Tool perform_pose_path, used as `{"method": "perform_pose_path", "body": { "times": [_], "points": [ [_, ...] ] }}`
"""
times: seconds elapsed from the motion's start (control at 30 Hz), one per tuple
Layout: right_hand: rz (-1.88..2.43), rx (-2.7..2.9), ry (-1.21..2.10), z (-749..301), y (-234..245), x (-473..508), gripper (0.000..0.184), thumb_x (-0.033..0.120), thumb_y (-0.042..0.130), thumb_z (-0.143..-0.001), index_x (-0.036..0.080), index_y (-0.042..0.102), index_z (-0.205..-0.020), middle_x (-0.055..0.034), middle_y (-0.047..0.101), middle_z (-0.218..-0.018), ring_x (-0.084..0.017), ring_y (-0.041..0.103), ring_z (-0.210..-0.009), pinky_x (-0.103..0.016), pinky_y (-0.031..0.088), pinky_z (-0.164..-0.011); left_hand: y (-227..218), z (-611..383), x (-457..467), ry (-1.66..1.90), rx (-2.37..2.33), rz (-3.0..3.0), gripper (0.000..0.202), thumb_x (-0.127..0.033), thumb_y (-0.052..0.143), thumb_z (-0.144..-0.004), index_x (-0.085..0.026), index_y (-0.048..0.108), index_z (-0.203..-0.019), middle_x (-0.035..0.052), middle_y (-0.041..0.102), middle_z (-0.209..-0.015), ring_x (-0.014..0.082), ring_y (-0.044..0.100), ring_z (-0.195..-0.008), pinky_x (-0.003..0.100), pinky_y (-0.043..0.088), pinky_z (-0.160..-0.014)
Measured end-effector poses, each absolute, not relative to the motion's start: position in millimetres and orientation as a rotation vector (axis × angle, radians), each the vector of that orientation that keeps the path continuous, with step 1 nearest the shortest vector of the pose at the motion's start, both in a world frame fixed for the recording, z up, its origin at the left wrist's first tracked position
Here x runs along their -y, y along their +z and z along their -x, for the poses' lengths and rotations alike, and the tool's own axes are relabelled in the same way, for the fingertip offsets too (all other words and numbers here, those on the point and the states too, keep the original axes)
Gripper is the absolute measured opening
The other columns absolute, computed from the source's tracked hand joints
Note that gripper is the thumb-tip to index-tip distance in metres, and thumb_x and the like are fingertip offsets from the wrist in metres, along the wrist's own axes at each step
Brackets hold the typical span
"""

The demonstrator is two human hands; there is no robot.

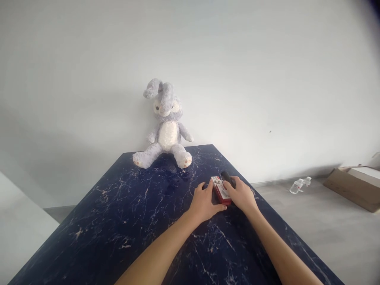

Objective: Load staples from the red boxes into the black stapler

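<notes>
Marbled table (pixel 118 225), hands (pixel 204 202) (pixel 242 194) half-curled around red box (pixel 222 194), grips unclear, black object (pixel 226 178) (part-hidden)

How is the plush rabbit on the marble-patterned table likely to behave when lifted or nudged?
The plush rabbit would probably flop: one ear droops over its face. Its fluffy coat should resist slipping. Its splayed legs may help against tipping if nudged.

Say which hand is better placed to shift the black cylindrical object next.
Right, likely: the right hand is at the black cylindrical object; the left hand is across the red-and-white box from it.
</notes>
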State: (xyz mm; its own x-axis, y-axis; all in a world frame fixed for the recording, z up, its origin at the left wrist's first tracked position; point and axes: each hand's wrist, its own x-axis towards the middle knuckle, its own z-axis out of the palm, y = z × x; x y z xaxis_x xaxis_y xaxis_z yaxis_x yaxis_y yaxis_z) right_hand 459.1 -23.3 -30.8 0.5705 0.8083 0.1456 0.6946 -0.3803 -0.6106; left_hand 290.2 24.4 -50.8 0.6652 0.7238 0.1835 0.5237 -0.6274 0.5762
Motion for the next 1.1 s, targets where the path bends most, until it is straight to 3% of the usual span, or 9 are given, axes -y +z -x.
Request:
{"method": "perform_pose_path", "body": {
  "times": [0.07, 0.17, 0.33, 0.47, 0.63, 0.8, 0.9, 0.97, 1.1],
  "points": [
    [2.116, 1.162, 0.223, -458.2, -30.3, 24.5, 0.045, 0.05, 0.043, -0.09, 0.02, 0.058, -0.121, -0.0099, 0.067, -0.112, -0.028, 0.062, -0.103, -0.035, 0.043, -0.085, -49.2, -285.0, -18.7, 0.598, -0.95, -2.415, 0.103, -0.066, 0.066, -0.074, -0.015, 0.026, -0.154, 0.0138, 0.046, -0.149, 0.0408, 0.023, -0.142, 0.054, 0.024, -0.114],
    [2.015, 1.068, 0.057, -454.1, -23.9, 29.2, 0.045, 0.049, 0.04, -0.091, 0.018, 0.058, -0.119, -0.0108, 0.065, -0.112, -0.027, 0.06, -0.102, -0.036, 0.042, -0.086, -41.9, -266.0, -4.0, 0.823, -0.881, -2.427, 0.066, -0.052, 0.056, -0.089, -0.017, 0.043, -0.144, 0.0123, 0.052, -0.142, 0.0334, 0.039, -0.133, 0.05, 0.03, -0.112],
    [1.804, 1.052, -0.217, -433.9, -4.8, 42.5, 0.033, 0.041, 0.036, -0.095, 0.019, 0.06, -0.104, -0.0108, 0.063, -0.103, -0.024, 0.057, -0.095, -0.034, 0.041, -0.083, -30.3, -195.4, 22.4, 0.986, -0.817, -2.46, 0.025, -0.031, 0.045, -0.099, -0.025, 0.066, -0.111, 0.0053, 0.069, -0.109, 0.0233, 0.058, -0.106, 0.042, 0.043, -0.097],
    [1.725, 1.303, -0.268, -405.8, 2.8, 50.0, 0.027, 0.037, 0.038, -0.096, 0.021, 0.061, -0.095, -0.0093, 0.063, -0.098, -0.025, 0.055, -0.096, -0.034, 0.041, -0.085, -29.9, -120.7, 22.2, 0.943, -0.921, -2.549, 0.025, -0.028, 0.043, -0.099, -0.026, 0.068, -0.097, 0.0025, 0.071, -0.094, 0.0212, 0.062, -0.093, 0.039, 0.046, -0.089],
    [1.91, 1.355, -0.343, -402.2, -2.4, 46.7, 0.041, 0.045, 0.044, -0.092, 0.02, 0.057, -0.121, -0.0141, 0.057, -0.123, -0.034, 0.048, -0.115, -0.046, 0.036, -0.1, -29.2, -54.9, 2.0, 1.079, -1.388, -2.27, 0.028, -0.039, 0.045, -0.098, -0.025, 0.065, -0.111, 0.0041, 0.07, -0.099, 0.0225, 0.065, -0.094, 0.035, 0.05, -0.082],
    [2.179, 1.141, 0.132, -446.3, -19.0, 30.1, 0.066, 0.059, 0.038, -0.09, 0.018, 0.041, -0.141, -0.0164, 0.06, -0.128, -0.039, 0.054, -0.116, -0.05, 0.04, -0.093, -24.5, -43.8, -4.2, 1.066, -1.467, -2.148, 0.031, -0.042, 0.042, -0.098, -0.023, 0.066, -0.102, 0.0023, 0.07, -0.089, 0.0189, 0.064, -0.076, 0.027, 0.048, -0.065],
    [2.226, 1.097, 0.338, -462.1, -23.9, 25.2, 0.063, 0.06, 0.035, -0.09, 0.016, 0.051, -0.131, -0.0173, 0.064, -0.122, -0.038, 0.058, -0.109, -0.047, 0.043, -0.088, -24.6, -50.5, -0.6, 1.017, -1.384, -2.326, 0.034, -0.036, 0.044, -0.097, -0.021, 0.055, -0.07, -0.0013, 0.058, -0.067, 0.0161, 0.054, -0.065, 0.027, 0.044, -0.063],
    [2.16, 1.108, 0.112, -457.2, -20.1, 28.4, 0.052, 0.054, 0.037, -0.09, 0.017, 0.056, -0.121, -0.0155, 0.064, -0.12, -0.036, 0.057, -0.11, -0.045, 0.042, -0.09, -27.6, -55.6, 2.8, 1.014, -1.311, -2.446, 0.044, -0.032, 0.047, -0.095, -0.021, 0.035, -0.054, -0.0036, 0.041, -0.054, 0.0148, 0.043, -0.059, 0.028, 0.043, -0.065],
    [1.842, 1.234, -0.311, -411.3, -4.3, 44.6, 0.026, 0.046, 0.045, -0.091, 0.022, 0.056, -0.089, -0.0088, 0.066, -0.095, -0.026, 0.059, -0.093, -0.035, 0.042, -0.083, -40.0, -65.9, 12.8, 1.106, -1.211, -2.499, 0.05, -0.024, 0.046, -0.093, -0.019, 0.013, -0.055, -0.0057, 0.02, -0.05, 0.0116, 0.025, -0.051, 0.028, 0.04, -0.064]
  ]
}}
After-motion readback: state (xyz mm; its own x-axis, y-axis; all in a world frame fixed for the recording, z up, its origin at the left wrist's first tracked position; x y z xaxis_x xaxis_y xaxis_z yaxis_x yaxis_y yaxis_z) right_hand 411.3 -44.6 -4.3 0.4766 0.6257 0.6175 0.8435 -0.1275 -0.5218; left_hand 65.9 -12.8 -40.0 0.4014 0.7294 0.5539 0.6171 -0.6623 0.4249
